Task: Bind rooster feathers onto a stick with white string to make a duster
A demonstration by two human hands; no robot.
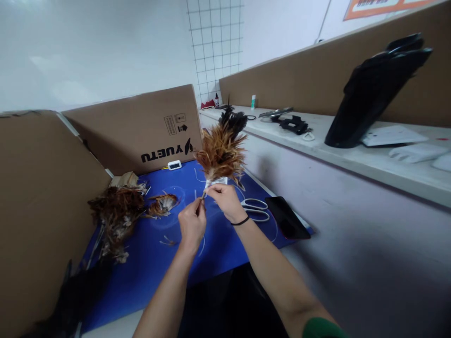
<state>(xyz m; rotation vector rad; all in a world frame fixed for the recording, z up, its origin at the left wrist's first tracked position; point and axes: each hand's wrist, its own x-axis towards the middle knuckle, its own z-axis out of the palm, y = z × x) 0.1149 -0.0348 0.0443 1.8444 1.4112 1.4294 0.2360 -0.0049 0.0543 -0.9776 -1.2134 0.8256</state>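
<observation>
- Brown cardboard (105,129) walls in the far and left sides, printed letters upside down on the far panel.
- The tabletop (113,326) shows a pale front edge; a blue mat (148,281) covers most of it.
- A pale shelf (312,141) runs along the right, above the mat's level.
- On it a black container (368,91) appears to lean; dark ends jut from its mouth, but what they are I cannot tell.
- A heap of brown feathers (121,211) lies at the mat's left.
- A feather bundle (220,155), brown with black tips, rises over the middle of the mat, its stem pinched between fingertips: the left hand (192,225) narrow at the lower end, the right hand (225,201) narrow just above. The step looks like work on the stem; the next move seems to call for a firm grip and level, gentle fingers.
- A dark phone (287,218) lies at the mat's right edge.
- White-handled scissors (254,208) rest beside the phone.
- A small feather tuft (164,205) lies near the heap.
</observation>
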